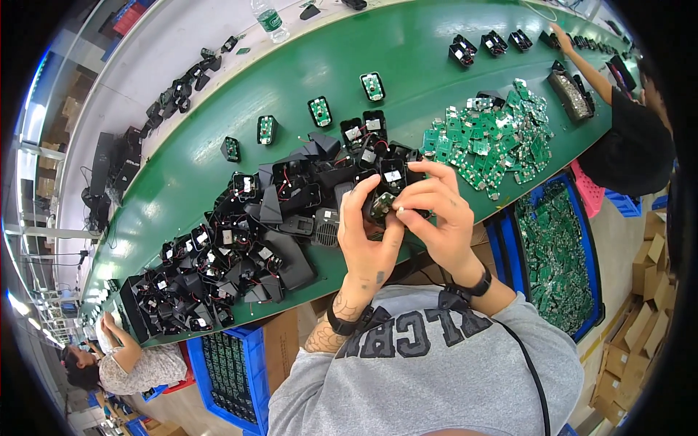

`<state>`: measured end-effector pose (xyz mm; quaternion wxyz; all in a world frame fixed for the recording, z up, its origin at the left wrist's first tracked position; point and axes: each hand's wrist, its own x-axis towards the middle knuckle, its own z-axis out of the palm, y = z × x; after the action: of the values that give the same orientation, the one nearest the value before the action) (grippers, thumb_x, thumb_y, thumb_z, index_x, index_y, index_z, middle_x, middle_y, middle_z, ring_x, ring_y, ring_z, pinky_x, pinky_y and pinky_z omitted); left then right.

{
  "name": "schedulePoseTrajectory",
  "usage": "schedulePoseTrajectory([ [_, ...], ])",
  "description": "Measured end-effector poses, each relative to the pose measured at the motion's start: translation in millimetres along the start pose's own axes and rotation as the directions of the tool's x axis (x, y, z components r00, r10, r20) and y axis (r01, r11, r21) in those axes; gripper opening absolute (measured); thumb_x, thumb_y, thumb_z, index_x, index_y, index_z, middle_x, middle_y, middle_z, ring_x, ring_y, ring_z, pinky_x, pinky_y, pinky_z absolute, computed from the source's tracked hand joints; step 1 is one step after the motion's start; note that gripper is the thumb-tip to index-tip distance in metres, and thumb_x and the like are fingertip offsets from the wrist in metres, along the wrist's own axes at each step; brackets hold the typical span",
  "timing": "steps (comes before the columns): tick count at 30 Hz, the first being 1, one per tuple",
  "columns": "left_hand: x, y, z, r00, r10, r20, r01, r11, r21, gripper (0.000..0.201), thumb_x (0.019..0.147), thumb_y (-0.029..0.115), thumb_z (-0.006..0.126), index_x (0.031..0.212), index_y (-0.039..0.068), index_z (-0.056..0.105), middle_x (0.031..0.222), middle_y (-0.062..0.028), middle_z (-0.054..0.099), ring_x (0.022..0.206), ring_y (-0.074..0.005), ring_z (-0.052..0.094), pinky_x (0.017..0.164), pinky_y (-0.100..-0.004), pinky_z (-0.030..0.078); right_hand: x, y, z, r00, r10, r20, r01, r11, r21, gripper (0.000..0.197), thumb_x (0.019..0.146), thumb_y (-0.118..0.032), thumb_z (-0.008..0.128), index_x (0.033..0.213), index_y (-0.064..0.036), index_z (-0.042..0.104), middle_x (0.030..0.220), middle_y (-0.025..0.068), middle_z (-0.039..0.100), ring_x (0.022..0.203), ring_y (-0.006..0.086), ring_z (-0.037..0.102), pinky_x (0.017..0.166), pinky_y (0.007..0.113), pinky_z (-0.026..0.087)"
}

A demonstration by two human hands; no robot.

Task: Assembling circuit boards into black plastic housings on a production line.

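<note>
My left hand (367, 236) is closed around a small circuit board (382, 206), its thumb and index finger at the board's edges. Close beside it, my right hand (443, 211) pinches a tiny white piece (399, 209) that looks like a wire connector, against the board's right side. Just beyond my fingers lies a black plastic housing (393, 176) with a white patch inside. My palms hide part of what is under the board. A heap of black housings (291, 192) with red wires spreads to the left of my hands.
Loose green boards (487, 138) are piled to the right. Several housings fitted with boards (319, 111) stand along the green table (320, 62). Blue crates (259, 370) stand below its near edge. A bottle (270, 20) is at the back; co-workers (632, 138) sit at both ends.
</note>
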<state>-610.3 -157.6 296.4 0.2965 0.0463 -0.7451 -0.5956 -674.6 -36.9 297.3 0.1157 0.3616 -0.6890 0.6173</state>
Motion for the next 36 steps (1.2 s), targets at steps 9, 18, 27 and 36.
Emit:
schedulePoseTrajectory([
  [9,5,2,-10,0.975,0.205,0.087,-0.222,0.930,0.293,0.060,0.074,-0.004,0.068,0.131,0.006,0.050,0.119,-0.0148,0.054,0.101,-0.0280,0.057,0.071,-0.0313,0.055,2,4,-12,0.904,0.346,0.250,-0.413,0.856,0.311,0.011,0.077,-0.015,0.074,0.080,-0.0045,0.071,0.116,0.0072,0.058,0.114,0.0231,0.049,0.099,0.036,0.034],
  [18,4,25,-17,0.974,-0.036,0.225,-0.005,0.984,0.179,0.066,0.074,-0.006,0.064,0.136,0.006,0.046,0.124,-0.0106,0.044,0.103,-0.0176,0.059,0.078,-0.0271,0.058,5,1,-14,0.880,0.337,0.335,-0.430,0.864,0.261,0.012,0.074,-0.011,0.074,0.080,-0.0019,0.069,0.113,0.0074,0.059,0.110,0.0230,0.053,0.095,0.036,0.038],
  [27,2,22,-16,0.969,0.012,0.245,-0.063,0.977,0.203,0.064,0.073,-0.007,0.063,0.134,0.007,0.049,0.123,-0.0112,0.045,0.105,-0.0192,0.058,0.075,-0.0268,0.058,4,3,-17,0.896,0.307,0.321,-0.398,0.875,0.275,0.010,0.073,-0.009,0.075,0.077,-0.0024,0.069,0.109,0.0072,0.061,0.113,0.0235,0.052,0.097,0.037,0.038],
  [36,-1,16,-15,0.964,0.066,0.258,-0.147,0.939,0.311,0.066,0.069,-0.008,0.063,0.132,0.008,0.051,0.123,-0.0131,0.047,0.105,-0.0230,0.057,0.073,-0.0285,0.060,6,3,-18,0.884,0.326,0.336,-0.420,0.869,0.262,0.009,0.073,-0.008,0.074,0.076,-0.0006,0.069,0.106,0.0075,0.061,0.108,0.0224,0.055,0.094,0.034,0.040],
])
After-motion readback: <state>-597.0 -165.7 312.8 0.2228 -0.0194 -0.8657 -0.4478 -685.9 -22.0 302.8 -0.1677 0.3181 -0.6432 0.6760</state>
